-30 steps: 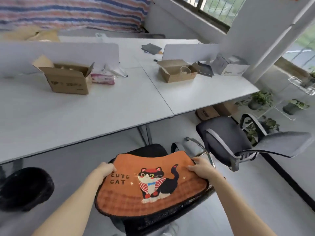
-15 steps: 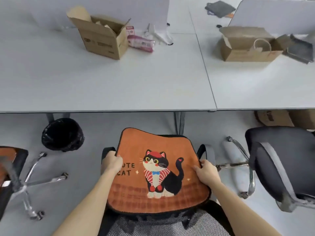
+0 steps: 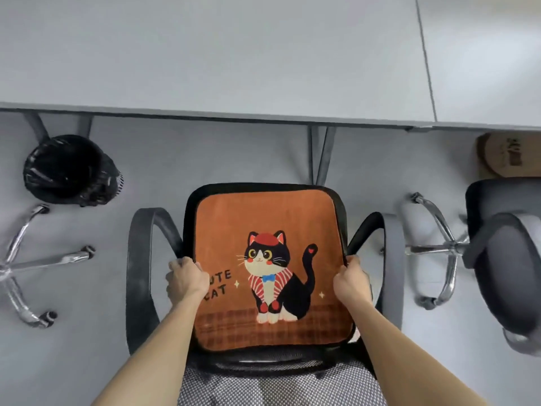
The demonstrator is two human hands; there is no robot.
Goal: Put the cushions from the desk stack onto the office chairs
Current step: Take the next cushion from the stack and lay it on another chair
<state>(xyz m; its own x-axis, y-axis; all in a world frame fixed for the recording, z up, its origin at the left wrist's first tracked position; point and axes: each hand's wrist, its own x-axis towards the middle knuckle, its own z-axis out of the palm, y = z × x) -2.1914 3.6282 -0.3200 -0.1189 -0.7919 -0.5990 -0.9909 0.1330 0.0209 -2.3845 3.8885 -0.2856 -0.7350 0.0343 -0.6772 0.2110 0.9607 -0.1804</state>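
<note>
The orange cat cushion [image 3: 272, 218] lies flat on the seat of the black office chair [image 3: 137, 259], inside the seat's rim. The left hand [image 3: 186, 279] grips the cushion's edge at 9 o'clock, fingers curled over it. The right hand [image 3: 351, 284] holds the edge at 3 o'clock; its fingers seem tucked round the edge, though the back of the hand hides them. The grey desk [image 3: 205, 54] spans 12 o'clock. A black-lined bin [image 3: 70, 171] stands at 10 o'clock of the chair, and a second chair [image 3: 503, 259] stands at 3 o'clock, well apart.
</note>
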